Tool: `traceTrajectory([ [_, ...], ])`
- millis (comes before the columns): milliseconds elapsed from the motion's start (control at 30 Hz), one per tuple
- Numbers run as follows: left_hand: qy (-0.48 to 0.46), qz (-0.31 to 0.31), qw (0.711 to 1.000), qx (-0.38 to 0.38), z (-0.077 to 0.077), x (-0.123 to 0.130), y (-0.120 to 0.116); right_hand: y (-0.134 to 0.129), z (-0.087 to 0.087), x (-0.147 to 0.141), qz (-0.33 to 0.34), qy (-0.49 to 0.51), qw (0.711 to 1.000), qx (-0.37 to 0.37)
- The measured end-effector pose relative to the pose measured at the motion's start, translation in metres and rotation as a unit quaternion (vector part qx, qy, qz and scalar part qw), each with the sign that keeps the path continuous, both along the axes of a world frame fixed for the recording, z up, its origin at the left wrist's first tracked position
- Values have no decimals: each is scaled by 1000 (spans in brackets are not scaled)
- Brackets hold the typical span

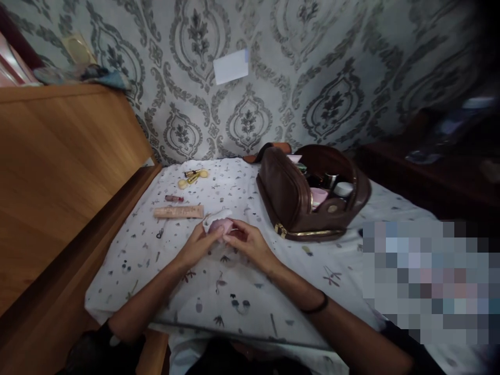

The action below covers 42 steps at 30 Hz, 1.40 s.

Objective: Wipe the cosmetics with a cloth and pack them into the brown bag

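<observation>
Both hands meet over the patterned white cloth [250, 276]. My left hand [201, 242] is closed on a small pink item [220, 226], whose exact kind I cannot make out. My right hand [248, 242] grips the same item from the other side with thumb and fingers. Just behind them lies a small white thing, partly hidden. A beige tube [178, 211] rests to the left, with a small reddish tube [174, 198] beyond it. Farther back are several gold-coloured pieces [192, 177]. An open brown bag [285, 190] on the right holds pink, white and dark items.
A wooden panel [66, 172] rises along the left side. The patterned wall [250, 104] stands behind the cloth, with a white card [231, 67] on it. At the right are a dark surface with a clear bottle and a pixelated area.
</observation>
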State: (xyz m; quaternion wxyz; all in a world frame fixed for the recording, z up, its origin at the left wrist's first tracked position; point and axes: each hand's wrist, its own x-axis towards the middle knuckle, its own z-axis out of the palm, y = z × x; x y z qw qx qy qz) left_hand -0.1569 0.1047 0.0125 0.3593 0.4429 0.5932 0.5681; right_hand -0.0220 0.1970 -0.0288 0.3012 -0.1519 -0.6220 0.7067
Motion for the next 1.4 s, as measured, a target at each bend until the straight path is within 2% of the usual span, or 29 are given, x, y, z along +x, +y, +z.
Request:
traceTrajectory([
  [200,97,-3,994,54,-11,0,20,12,-5,1,-73,21,995,-65],
  [367,204,26,965,160,-23,0,20,11,0,0,-75,61,985,-140],
  [467,317,-30,922,221,-29,-2,15,11,6,1,-73,113,964,-231],
  [533,387,-71,892,224,-32,-4,12,12,9,2,-68,128,952,-271],
  [600,418,-92,879,210,-34,-5,9,13,10,5,-61,124,949,-284],
  [667,421,-92,879,203,-37,-5,9,14,11,8,-46,115,952,-279],
  [833,419,-51,887,185,-38,-4,14,16,6,9,-35,84,976,-199],
  [933,381,-32,910,160,-34,-3,16,18,-1,6,-52,41,995,-71],
  [1000,335,-40,932,133,-29,-3,16,18,-6,5,-50,16,998,34],
  [1067,266,-44,957,105,-25,-4,16,16,-8,7,-51,-5,989,142],
  [1133,183,-34,980,75,-21,-6,16,14,-9,9,-66,-26,966,250],
  [1200,100,-23,994,34,-19,-9,17,11,-9,11,-84,-41,942,323],
  [1300,-14,-24,1000,-13,-19,-10,20,8,-11,12,-88,-46,939,329],
  [1400,-98,16,995,-15,-23,-10,22,7,-14,9,-87,-37,959,269],
])
